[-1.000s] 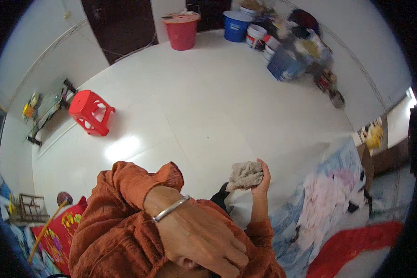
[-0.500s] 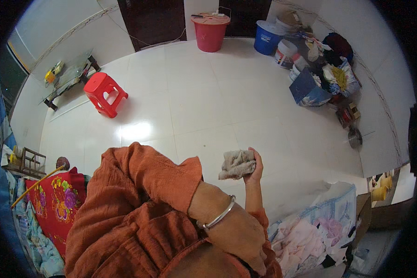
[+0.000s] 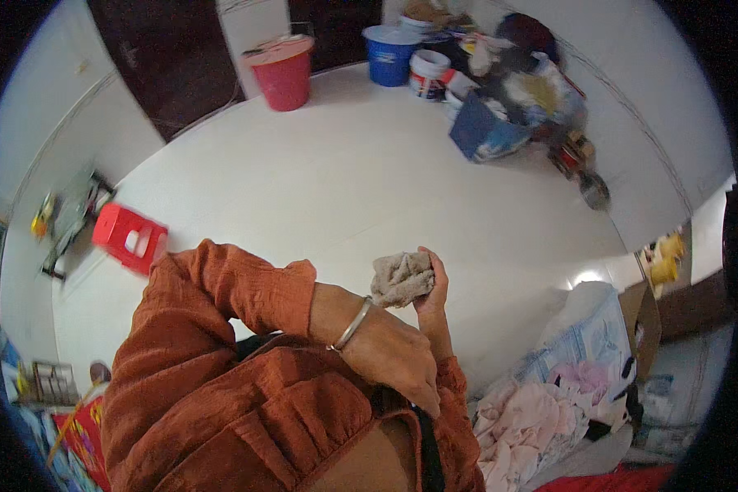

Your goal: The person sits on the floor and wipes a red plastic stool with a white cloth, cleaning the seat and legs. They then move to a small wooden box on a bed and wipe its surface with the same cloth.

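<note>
My right hand (image 3: pixel 435 287) is raised over the floor with its fingers wrapped round a crumpled grey-beige cloth (image 3: pixel 401 280). A silver bangle (image 3: pixel 353 325) circles my left wrist, and that arm crosses in front of my body. My left hand (image 3: pixel 398 361) is closed at the rust-orange sleeve (image 3: pixel 457 430) of my right arm, below its cuff. Its fingertips point down and are partly hidden against the fabric.
A red stool (image 3: pixel 131 238) lies to the left near a glass-topped stand (image 3: pixel 74 217). Along the far wall are a red bucket (image 3: pixel 280 78), a blue bucket (image 3: pixel 389 57) and a heap of household items (image 3: pixel 521 98). Pink clothes (image 3: pixel 521 426) lie at lower right.
The view has swung to the right, so the stool and buckets appear further left. My left hand has moved up along the right sleeve. The cloth stays in my right hand.
</note>
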